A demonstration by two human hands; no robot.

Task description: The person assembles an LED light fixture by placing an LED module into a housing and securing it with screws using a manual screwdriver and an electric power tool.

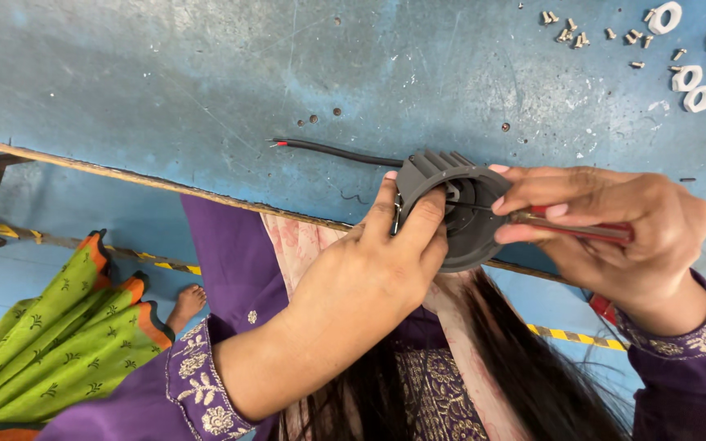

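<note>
Two bare hands, left hand (369,269) and right hand (623,229), purple sleeves with pale floral embroidered cuffs, pink-polished nails, what looked like a pale printed scarf, long dark hair.

Dark grey finned round housing (459,214), red-handled screwdriver (569,229) inside.

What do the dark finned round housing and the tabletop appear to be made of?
Dark grey finned round housing: probably matte moulded plastic or coated cast metal; even, dull surface, crisp fins. Blue tabletop: likely painted metal or board; paint scratched and worn.
</note>
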